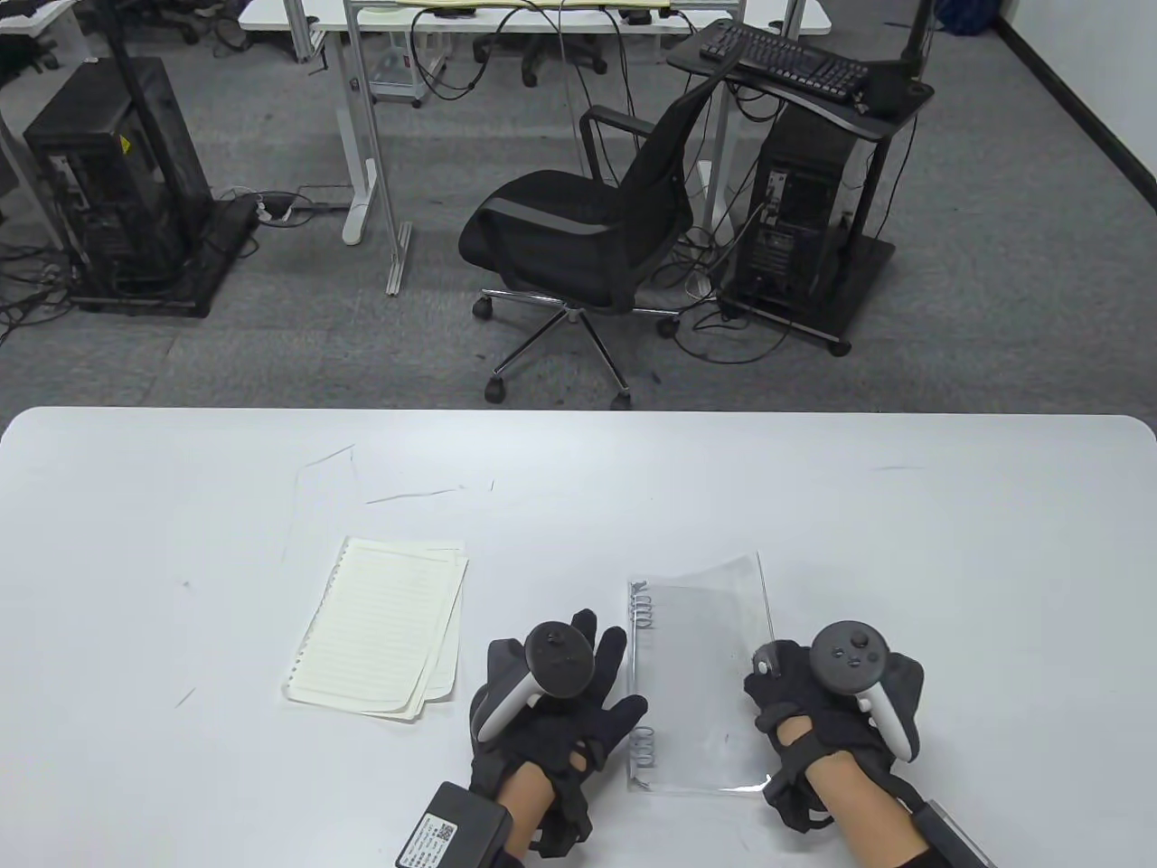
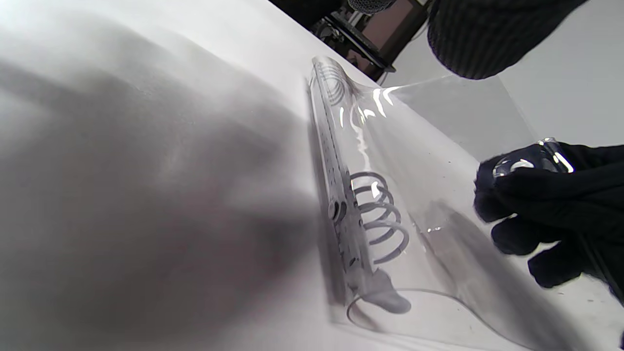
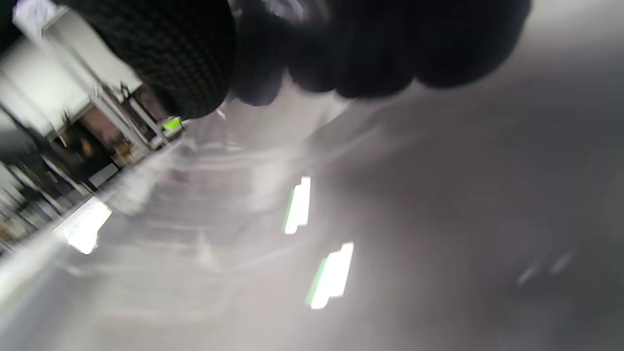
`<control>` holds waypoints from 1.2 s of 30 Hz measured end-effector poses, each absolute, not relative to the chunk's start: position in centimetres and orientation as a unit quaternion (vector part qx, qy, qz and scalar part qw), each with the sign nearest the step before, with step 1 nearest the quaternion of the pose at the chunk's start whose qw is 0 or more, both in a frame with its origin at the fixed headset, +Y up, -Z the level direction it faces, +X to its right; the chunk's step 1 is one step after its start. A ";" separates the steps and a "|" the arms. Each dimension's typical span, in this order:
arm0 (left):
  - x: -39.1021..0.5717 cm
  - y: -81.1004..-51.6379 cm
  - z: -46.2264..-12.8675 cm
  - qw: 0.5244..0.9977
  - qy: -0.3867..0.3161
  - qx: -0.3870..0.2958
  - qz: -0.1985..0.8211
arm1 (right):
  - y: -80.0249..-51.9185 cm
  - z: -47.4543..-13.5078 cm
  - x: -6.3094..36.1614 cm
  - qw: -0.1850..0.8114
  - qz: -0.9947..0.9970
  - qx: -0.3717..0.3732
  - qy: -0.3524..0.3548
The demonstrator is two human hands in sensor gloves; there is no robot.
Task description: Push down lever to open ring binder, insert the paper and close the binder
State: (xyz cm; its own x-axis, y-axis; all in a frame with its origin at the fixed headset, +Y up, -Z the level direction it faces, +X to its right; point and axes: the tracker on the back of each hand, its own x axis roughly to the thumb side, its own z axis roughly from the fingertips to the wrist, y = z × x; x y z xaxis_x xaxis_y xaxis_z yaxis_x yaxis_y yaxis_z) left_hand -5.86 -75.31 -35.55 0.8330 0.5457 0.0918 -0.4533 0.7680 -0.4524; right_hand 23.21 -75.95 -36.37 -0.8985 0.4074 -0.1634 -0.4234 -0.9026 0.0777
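Observation:
A clear plastic ring binder (image 1: 696, 687) lies right of the table's middle, its ring spine (image 1: 643, 678) on its left side. In the left wrist view the spine (image 2: 341, 219) shows white rings (image 2: 382, 222) and a small lever (image 2: 387, 298) at its near end. My right hand (image 1: 779, 674) pinches the transparent cover's right edge and holds it raised off the binder (image 2: 438, 126); its fingers (image 2: 546, 204) curl around that edge. My left hand (image 1: 604, 687) lies with spread, straight fingers just left of the spine, holding nothing. Lined punched paper (image 1: 380, 628) lies stacked further left.
The white table (image 1: 904, 506) has faint scratch marks towards its far edge. Beyond it stand an office chair (image 1: 597, 235), desks and computer towers on the carpet. The right wrist view is blurred and shows only glove fingers (image 3: 195, 58) over glossy plastic.

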 end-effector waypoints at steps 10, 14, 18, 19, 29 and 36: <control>-0.1 -77.6 -33.8 0.929 -0.219 -0.254 0.157 | -77.9 -37.0 23.5 0.084 0.990 -0.062 0.100; 1.2 -78.1 -33.3 0.925 -0.240 -0.262 0.137 | -76.5 -36.9 23.9 0.131 0.985 -0.003 0.111; 1.6 -78.8 -33.2 0.926 -0.239 -0.269 0.111 | -76.5 -36.0 22.6 0.167 0.948 0.134 0.233; 1.6 -78.9 -33.2 0.927 -0.238 -0.268 0.110 | -76.7 -35.8 22.2 0.140 0.955 0.143 0.220; 2.7 -79.4 -32.8 0.940 -0.223 -0.253 0.053 | -77.2 -36.5 20.3 0.077 0.969 0.147 0.183; 2.7 -79.3 -32.8 0.940 -0.220 -0.256 0.053 | -77.4 -36.9 20.9 0.118 0.972 0.133 0.153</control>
